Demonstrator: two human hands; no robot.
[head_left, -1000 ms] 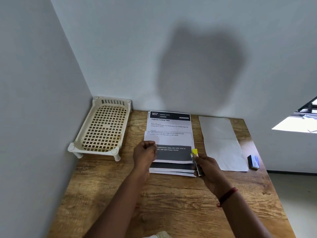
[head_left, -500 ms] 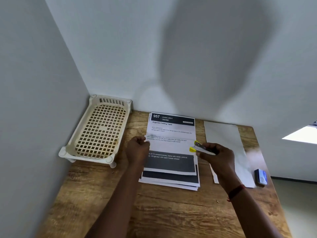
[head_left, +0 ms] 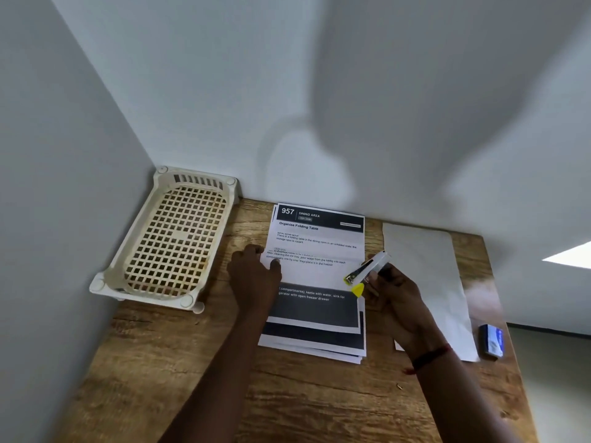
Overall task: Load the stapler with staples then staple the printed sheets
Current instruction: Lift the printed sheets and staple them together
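Well, starting at the left, my left hand (head_left: 256, 278) pinches the left edge of the printed sheets (head_left: 315, 276), thumb on top and fingers curled, with the stack lying fanned on the table (head_left: 287, 404). At the stack's right edge my right hand (head_left: 398, 302) is wrapped round the stapler (head_left: 367, 270), held tilted just above the paper, yellow nose toward the sheets. I judge this the stapling step: next the sheets need squaring and their edge fed between the stapler's jaws before squeezing.
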